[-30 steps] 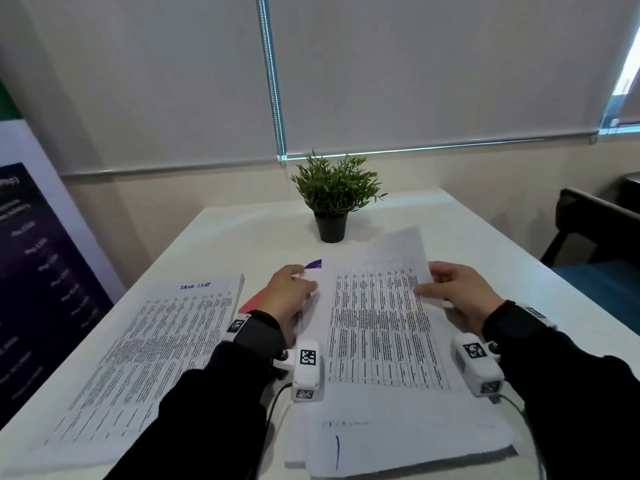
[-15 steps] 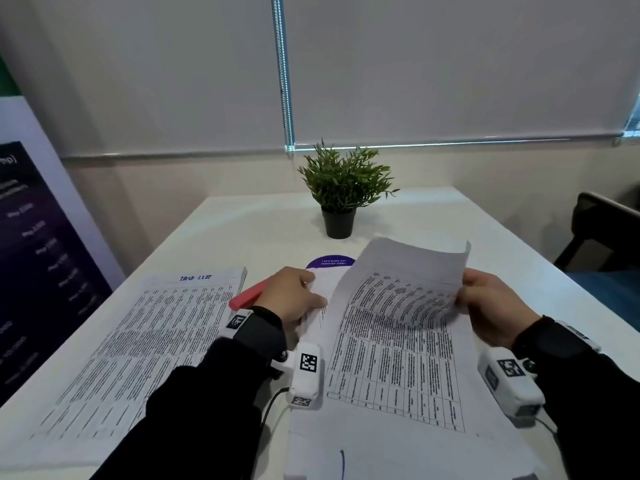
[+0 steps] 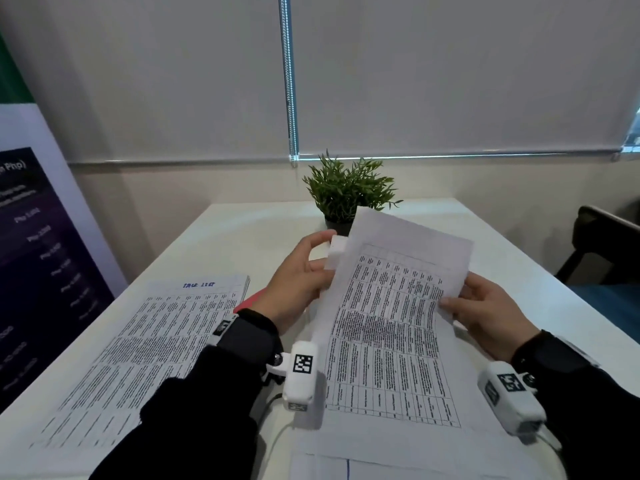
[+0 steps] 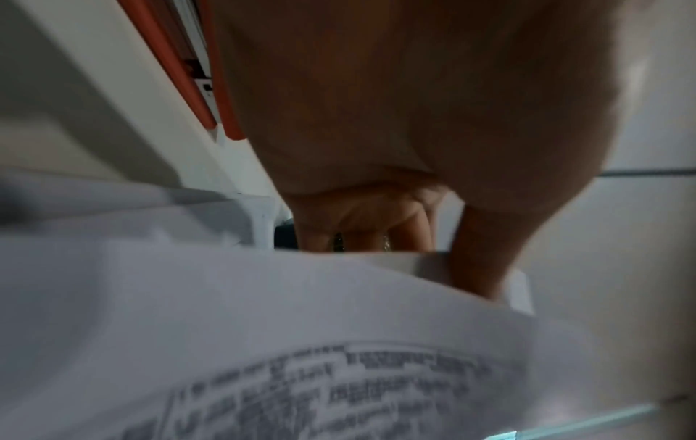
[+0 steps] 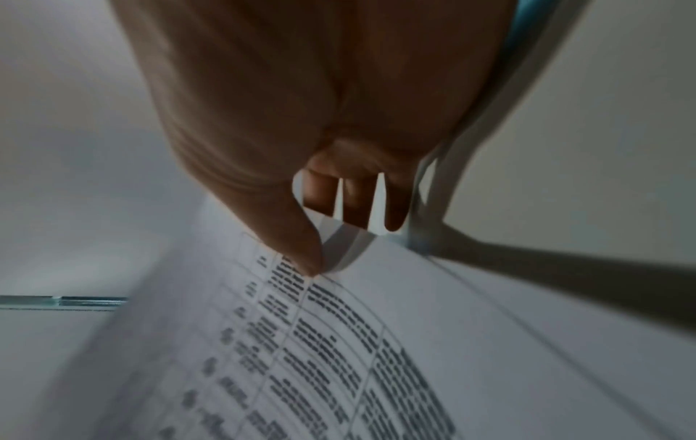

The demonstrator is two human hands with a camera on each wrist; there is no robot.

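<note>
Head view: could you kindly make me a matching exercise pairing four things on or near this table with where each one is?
Things:
1. lifted sheet
2. task-list stack
3. potted plant
4. chair

Places:
A. upright at the far end of the table
B. beside the table, at the right
C. held raised in the right hand
D. flat on the table's left side

Pairs: 1-C, 2-D, 3-A, 4-B

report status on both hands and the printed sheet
Right hand pinching printed sheet, far end raised. Left hand pinching white paper at its left edge. Potted plant just beyond.
</note>
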